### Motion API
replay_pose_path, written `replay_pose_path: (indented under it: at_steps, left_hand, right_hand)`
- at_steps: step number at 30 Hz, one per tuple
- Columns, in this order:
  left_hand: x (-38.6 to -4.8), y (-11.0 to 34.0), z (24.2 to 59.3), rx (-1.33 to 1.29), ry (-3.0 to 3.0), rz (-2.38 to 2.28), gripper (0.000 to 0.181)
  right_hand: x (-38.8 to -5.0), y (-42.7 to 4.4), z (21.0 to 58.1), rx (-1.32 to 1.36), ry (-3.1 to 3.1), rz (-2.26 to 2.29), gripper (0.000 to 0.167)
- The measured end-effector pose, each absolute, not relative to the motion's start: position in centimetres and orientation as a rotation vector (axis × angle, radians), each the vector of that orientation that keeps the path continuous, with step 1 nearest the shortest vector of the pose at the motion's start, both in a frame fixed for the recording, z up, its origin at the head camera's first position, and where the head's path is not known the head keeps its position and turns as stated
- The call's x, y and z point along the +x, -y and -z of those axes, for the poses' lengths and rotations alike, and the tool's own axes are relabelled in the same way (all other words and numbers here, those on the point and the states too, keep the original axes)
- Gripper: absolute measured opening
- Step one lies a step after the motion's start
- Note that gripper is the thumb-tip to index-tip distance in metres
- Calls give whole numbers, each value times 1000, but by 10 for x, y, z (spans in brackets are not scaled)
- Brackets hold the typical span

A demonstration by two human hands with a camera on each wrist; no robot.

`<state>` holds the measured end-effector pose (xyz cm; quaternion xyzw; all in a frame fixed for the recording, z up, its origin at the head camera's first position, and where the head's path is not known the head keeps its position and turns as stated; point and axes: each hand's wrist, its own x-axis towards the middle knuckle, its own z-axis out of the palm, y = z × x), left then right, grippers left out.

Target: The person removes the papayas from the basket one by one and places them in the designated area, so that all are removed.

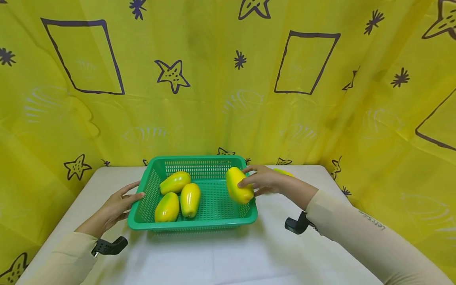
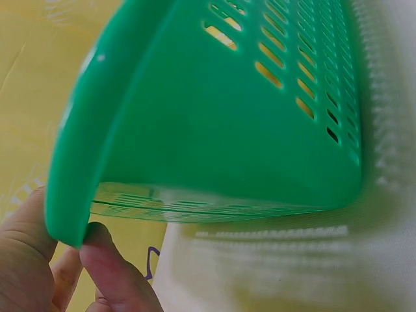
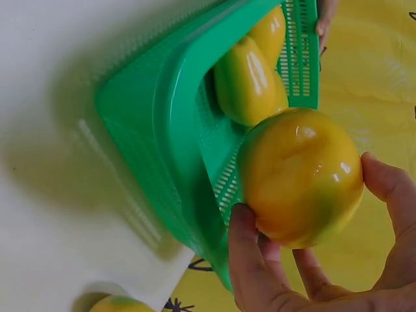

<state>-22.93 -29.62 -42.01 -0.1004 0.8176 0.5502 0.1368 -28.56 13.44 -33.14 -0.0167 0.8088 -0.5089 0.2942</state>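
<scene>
Your right hand is holding a yellow fruit over the right end of the green basket, its fingers curving wide around the sides. Your left hand is pinching the basket's left rim, its fingers almost meeting. Three more fruits are lying inside, toward the left. Another fruit is sitting on the worktop, past your right hand.

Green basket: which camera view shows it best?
The head view: nearly the whole basket shows, inside included. The left wrist view gets only part of its outside; the right wrist view shows part, some hidden by a fruit.
</scene>
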Motion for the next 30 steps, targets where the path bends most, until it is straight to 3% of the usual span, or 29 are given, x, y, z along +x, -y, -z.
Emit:
replay_pose_path:
  at_steps: [30]
  left_hand:
    - [-227, 296, 420, -291, -2365, -1575, 85]
  right_hand:
    - [-309, -207, 316, 21, -2318, 1353, 79]
